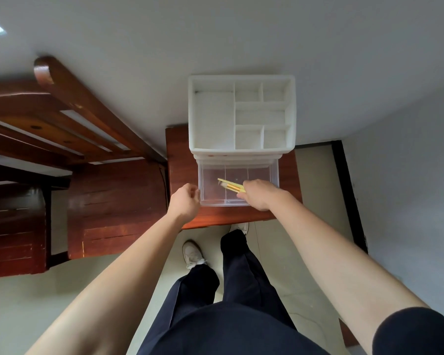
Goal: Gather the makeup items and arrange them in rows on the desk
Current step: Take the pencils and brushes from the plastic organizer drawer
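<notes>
Gripping yellow brushes (230, 186) in curled right hand (258, 195), bristles left of the fingers, over clear drawer (215, 203); curling left hand (183, 201) loosely beside its corner (hold not clear).

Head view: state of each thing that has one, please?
Drawer: pulled out, nothing loose seen inside.
Organizer top: compartments empty.
Yellow makeup items: held over the drawer.
Right hand: grips the yellow makeup items.
Left hand: fingers curled at the drawer's corner, contact unclear.
</notes>
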Available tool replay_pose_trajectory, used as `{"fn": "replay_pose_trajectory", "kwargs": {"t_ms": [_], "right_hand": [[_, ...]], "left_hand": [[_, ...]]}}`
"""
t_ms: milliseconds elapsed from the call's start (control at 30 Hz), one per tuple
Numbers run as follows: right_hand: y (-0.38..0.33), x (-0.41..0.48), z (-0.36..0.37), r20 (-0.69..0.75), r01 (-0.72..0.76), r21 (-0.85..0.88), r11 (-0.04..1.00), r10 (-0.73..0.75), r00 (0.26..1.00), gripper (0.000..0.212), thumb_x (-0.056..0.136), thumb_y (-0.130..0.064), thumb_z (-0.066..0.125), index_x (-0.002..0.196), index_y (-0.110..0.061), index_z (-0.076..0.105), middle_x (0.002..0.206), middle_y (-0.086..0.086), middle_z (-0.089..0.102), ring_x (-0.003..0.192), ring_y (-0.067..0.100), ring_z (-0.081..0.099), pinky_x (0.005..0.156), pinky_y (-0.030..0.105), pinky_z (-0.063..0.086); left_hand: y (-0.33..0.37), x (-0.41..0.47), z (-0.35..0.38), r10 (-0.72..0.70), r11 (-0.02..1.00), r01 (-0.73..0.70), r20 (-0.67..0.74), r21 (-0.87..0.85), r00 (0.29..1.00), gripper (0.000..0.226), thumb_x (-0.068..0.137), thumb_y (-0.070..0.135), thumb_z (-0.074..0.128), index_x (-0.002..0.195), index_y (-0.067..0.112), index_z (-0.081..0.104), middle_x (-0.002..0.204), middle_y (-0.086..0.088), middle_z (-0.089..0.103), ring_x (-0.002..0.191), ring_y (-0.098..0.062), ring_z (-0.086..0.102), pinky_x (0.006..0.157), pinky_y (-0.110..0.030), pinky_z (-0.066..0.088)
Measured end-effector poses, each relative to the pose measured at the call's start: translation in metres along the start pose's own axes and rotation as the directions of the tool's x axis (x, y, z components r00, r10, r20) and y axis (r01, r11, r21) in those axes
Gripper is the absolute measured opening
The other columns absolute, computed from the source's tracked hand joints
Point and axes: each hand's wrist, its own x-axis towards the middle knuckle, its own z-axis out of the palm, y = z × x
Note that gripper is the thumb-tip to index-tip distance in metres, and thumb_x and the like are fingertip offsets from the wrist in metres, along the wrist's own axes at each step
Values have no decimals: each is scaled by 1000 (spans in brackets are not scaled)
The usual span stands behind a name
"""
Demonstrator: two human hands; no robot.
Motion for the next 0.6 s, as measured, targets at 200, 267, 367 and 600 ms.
{"fn": "replay_pose_trajectory", "kwargs": {"t_ms": [200, 267, 367, 600], "right_hand": [[15, -40, 27, -438, 24, 135, 991, 38, 898, 29, 106, -43, 31, 98, -16, 39, 74, -2, 50, 56, 15, 49, 49, 33, 39], [13, -50, 48, -517, -43, 342, 939, 226, 826, 34, 105, -46, 29, 98, -15, 42, 80, -1, 53, 60, 18, 53, 51, 33, 42], [11, -50, 70, -416, -157, 793, 589, 711, 567, 44, 104, -48, 29, 104, -9, 49, 106, 8, 54, 83, 24, 59, 67, 41, 55], [18, -37, 30, 319, 175, 781, -599, 624, 713, 35, 103, -44, 44, 117, -13, 51, 97, 8, 57, 80, 26, 67, 80, 39, 60]], "left_hand": [[6, -6, 4, -151, 968, 148, 0, -200, 989, 35, 93, 31, 47, 119, 11, 61, 114, -7, 67, 97, -31, 69, 92, -45, 54], [8, -11, 5, -201, 934, 197, 16, -299, 979, 37, 93, 28, 49, 120, 7, 62, 101, -4, 68, 94, -32, 70, 92, -46, 55], [13, -14, 9, -265, 834, 269, 77, -481, 961, 35, 97, 18, 51, 127, 1, 59, 79, 6, 55, 84, -31, 69, 92, -47, 55], [39, -2, -3, -393, 594, 331, 94, -733, 915, 39, 99, 29, 41, 123, 0, 53, 89, -8, 59, 47, -16, 61, 84, -38, 57]]}}
